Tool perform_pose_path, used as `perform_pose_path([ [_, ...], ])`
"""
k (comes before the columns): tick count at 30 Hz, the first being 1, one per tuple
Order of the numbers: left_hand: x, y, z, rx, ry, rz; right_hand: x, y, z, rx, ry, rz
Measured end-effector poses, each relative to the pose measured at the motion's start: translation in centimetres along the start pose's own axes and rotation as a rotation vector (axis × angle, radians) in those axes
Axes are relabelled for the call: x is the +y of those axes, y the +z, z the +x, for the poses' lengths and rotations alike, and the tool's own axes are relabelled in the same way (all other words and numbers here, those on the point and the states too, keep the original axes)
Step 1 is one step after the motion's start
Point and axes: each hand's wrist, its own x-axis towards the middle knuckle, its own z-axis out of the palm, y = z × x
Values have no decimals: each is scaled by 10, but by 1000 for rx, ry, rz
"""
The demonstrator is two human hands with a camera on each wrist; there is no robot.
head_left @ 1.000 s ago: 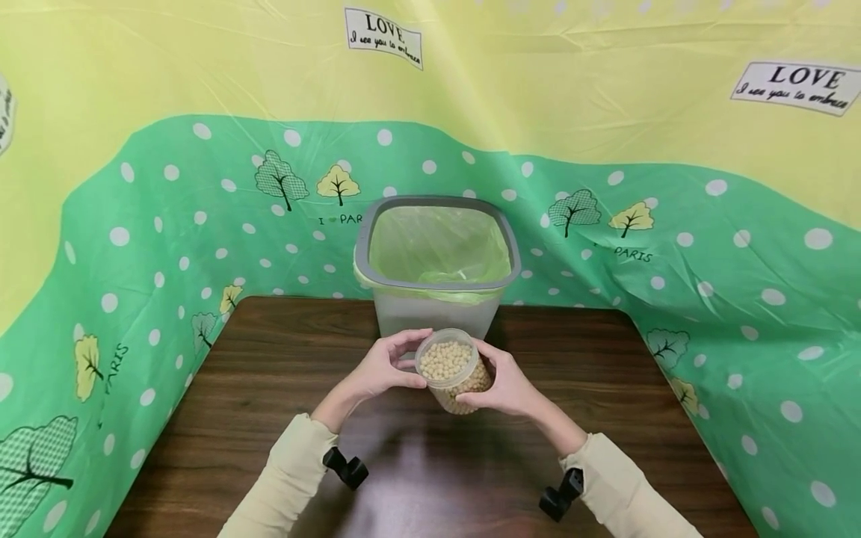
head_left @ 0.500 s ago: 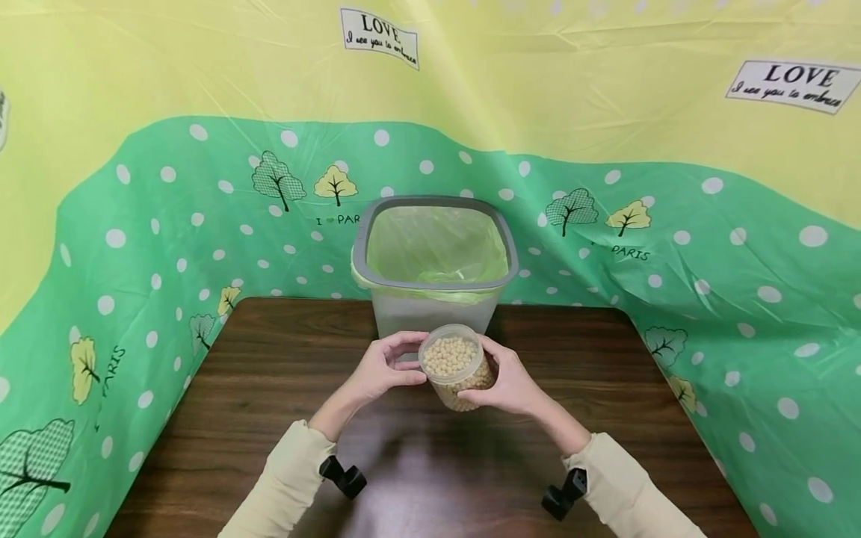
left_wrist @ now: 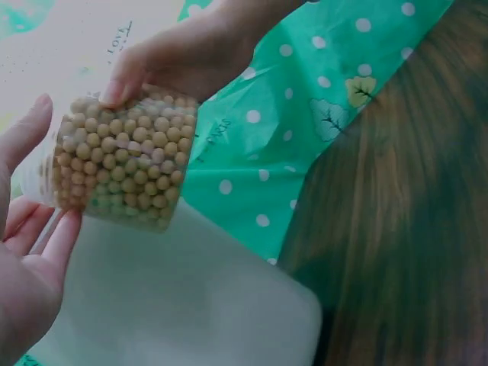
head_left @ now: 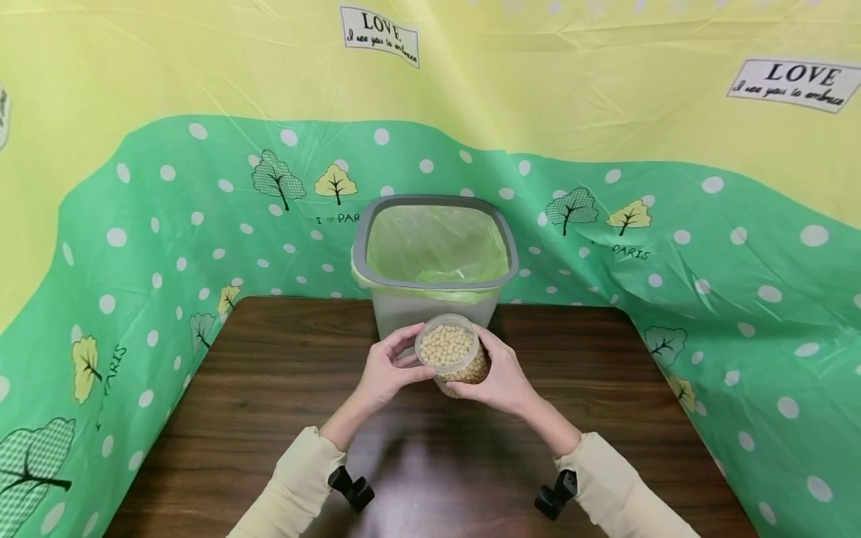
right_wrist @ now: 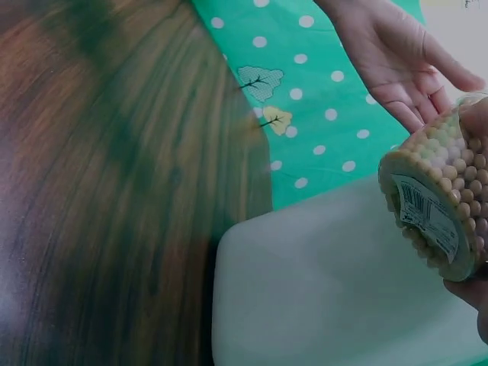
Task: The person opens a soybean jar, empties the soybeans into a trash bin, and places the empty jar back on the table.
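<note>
A clear plastic jar [head_left: 464, 373] full of small beige balls that look like dried beans is lidless and tilted, its mouth facing up and toward the left. My right hand [head_left: 504, 377] grips it from the right, with the thumb on the near side. On the left, my left hand [head_left: 383, 377] spans the rim, thumb in front and fingers behind. In the left wrist view, a fingertip [left_wrist: 67, 221] of the left hand meets the jar just under its rim. A barcode label [right_wrist: 427, 217] on the jar's base shows in the right wrist view.
Behind the jar stands a pale bin [head_left: 437, 308] with a grey rim, lined with a green bag [head_left: 437, 243]. It is on a dark wooden table [head_left: 282, 359]. A green and yellow printed curtain [head_left: 585, 254] surrounds the table.
The jar has risen slightly toward the bin and tilted more to the left. My left thumb has come in against the rim, and both hands have moved up with the jar.
</note>
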Motion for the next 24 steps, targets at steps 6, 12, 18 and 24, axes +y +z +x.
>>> perform_pose_path([
  [6,1,-15,6,-143,-8,-47,2,-8,1,-146,63,170],
  [12,0,-14,8,-208,-27,-32,4,-9,1,-194,45,183],
  [18,-1,-2,5,-11,-38,-11,5,-2,1,-39,-2,32],
  [24,3,-4,7,-34,-51,5,5,-5,1,-36,43,69],
])
